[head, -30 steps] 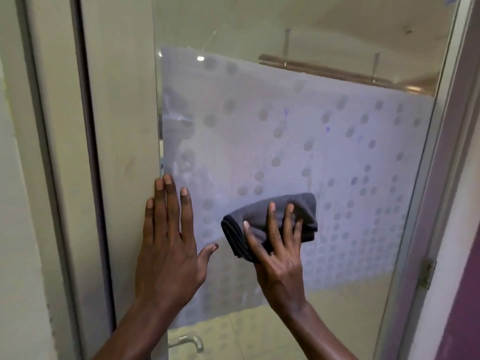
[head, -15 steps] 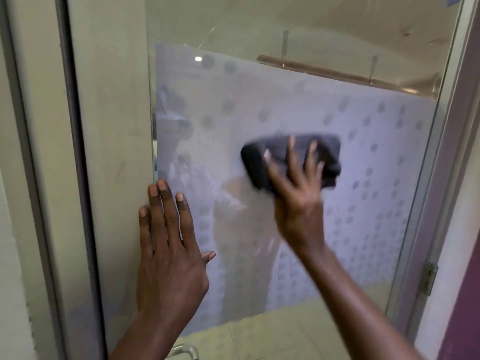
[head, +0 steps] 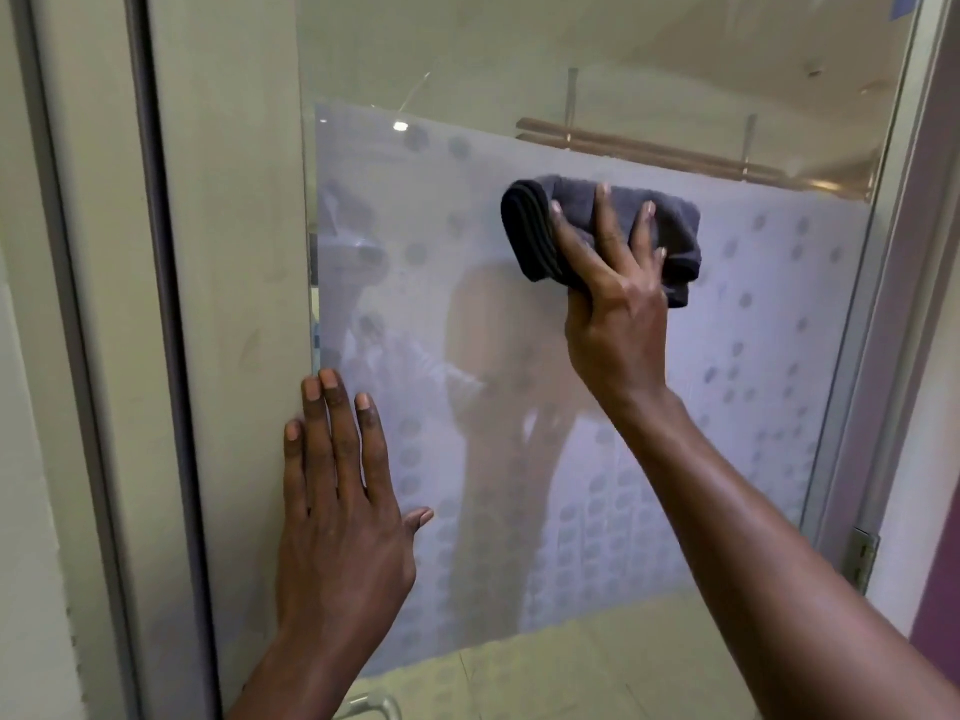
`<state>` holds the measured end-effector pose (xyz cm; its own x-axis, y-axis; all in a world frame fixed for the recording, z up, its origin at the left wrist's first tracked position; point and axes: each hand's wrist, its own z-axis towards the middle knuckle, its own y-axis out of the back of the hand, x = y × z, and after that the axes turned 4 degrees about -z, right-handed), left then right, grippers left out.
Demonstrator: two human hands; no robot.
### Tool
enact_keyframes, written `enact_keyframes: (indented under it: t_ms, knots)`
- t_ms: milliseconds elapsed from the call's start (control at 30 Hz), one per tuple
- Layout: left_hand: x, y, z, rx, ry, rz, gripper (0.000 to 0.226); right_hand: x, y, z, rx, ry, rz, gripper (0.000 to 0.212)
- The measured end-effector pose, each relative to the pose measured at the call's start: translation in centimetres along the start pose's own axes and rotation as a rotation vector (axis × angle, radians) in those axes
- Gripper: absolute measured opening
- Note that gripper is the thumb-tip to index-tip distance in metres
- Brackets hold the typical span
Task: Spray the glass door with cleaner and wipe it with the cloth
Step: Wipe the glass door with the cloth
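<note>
1. The left hand (head: 337, 532) lies flat with fingers straight on the left edge of the glass door (head: 753, 366), holding nothing.
2. The right hand (head: 618, 314), fingers spread, presses a folded dark grey cloth (head: 530, 226) against the door's frosted, dotted part, near its top edge.
3. Low down, a blurred metal piece (head: 376, 706) may be the handle.

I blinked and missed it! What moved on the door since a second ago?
The right hand slid the grey cloth up and to the right across the glass door, from low on the frosted panel to near its top edge, pressing it flat throughout. The left hand stayed flat against the door's left edge.
</note>
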<state>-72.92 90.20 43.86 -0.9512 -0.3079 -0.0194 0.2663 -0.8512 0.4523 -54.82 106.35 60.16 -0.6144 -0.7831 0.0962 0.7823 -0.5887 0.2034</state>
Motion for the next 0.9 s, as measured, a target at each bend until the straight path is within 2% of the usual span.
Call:
enact_keyframes:
  t_ms: [67,133,233,333,400,467,567,667,733,800,900]
  knots:
    - [0.4,0.2,0.0,-0.019,-0.009,-0.017,0.117,0.5,-0.1,-0.3,-0.012,0.041,-0.024,0.067]
    - [0.8,0.4,0.0,-0.024,-0.028,-0.032,0.115,1.2,-0.7,-4.3,-0.037,0.12,-0.061,0.07]
    - [1.3,1.0,0.0,0.025,-0.042,-0.042,0.139,2.3,-2.5,-15.6,0.042,0.194,-0.089,0.071]
    - [1.8,1.7,0.0,0.081,-0.066,-0.014,0.161,3.6,-3.7,-27.1,0.225,0.141,-0.126,0.083]
    - [1.9,1.9,0.1,0.113,-0.073,0.03,0.169,3.5,-3.8,-29.6,0.299,0.12,-0.14,0.084]
    - [1.6,2.1,0.1,0.133,-0.062,0.057,0.171,3.0,-3.3,-27.0,0.297,0.133,-0.116,0.075]
    - [1.2,2.1,0.2,0.146,-0.039,0.06,0.172,2.4,-2.5,-17.9,0.122,0.106,-0.076,0.065]
    - [1.1,1.9,0.1,0.152,-0.032,0.057,0.17,2.0,-1.9,-6.4,-0.044,0.072,-0.042,0.068]
    - [1.2,1.8,0.2,0.152,-0.035,0.053,0.17,1.9,-1.4,-0.7,-0.07,0.056,-0.025,0.069]
    - [1.4,1.6,0.2,0.147,-0.035,0.043,0.171,2.1,-1.2,0.9,-0.088,0.076,-0.038,0.069]
    - [1.1,1.4,0.1,0.136,-0.026,0.027,0.173,2.4,-2.0,-4.5,-0.114,0.131,-0.059,0.067]
